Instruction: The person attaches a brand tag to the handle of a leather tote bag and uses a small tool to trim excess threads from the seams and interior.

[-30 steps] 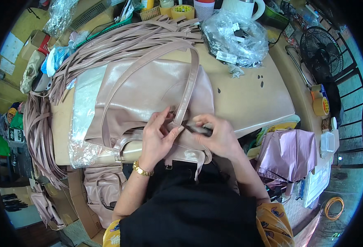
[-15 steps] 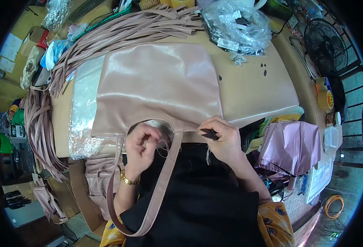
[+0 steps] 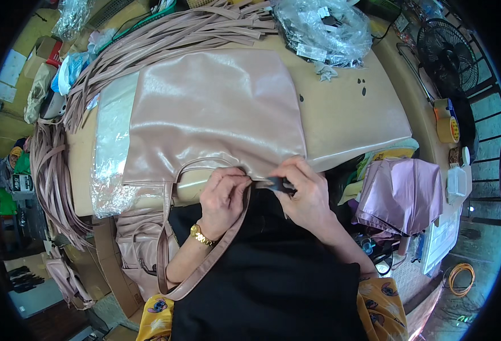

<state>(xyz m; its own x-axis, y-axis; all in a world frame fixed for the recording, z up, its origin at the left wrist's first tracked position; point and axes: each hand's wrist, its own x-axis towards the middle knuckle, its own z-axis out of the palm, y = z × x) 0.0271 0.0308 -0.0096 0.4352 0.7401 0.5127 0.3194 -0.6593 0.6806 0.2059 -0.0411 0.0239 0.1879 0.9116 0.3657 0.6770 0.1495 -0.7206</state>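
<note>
A dusty-pink faux-leather tote bag [image 3: 216, 108] lies flat before me, its opening edge toward my body. My left hand [image 3: 222, 202], with a gold watch on the wrist, is closed in a pinch on the bag's edge where the handle [image 3: 219, 258] joins it. The handle loops down round my left forearm. My right hand [image 3: 304, 190] is closed on small dark thread snips [image 3: 280, 184], their tips pointing left, close to my left fingertips. Whether a thread lies between the fingertips and the blades, I cannot tell.
Bundled pink strips [image 3: 171, 40] lie along the table's far left, more hanging over its side. A clear plastic bag [image 3: 324, 34] sits at the back. Tape rolls [image 3: 447, 122] and a black fan [image 3: 448, 54] are at right, beyond a folded lilac umbrella [image 3: 401, 193].
My left hand has moved right, from over the handle opening to the handle's base. The snips now meet it there. The handle loop has shifted up and left.
</note>
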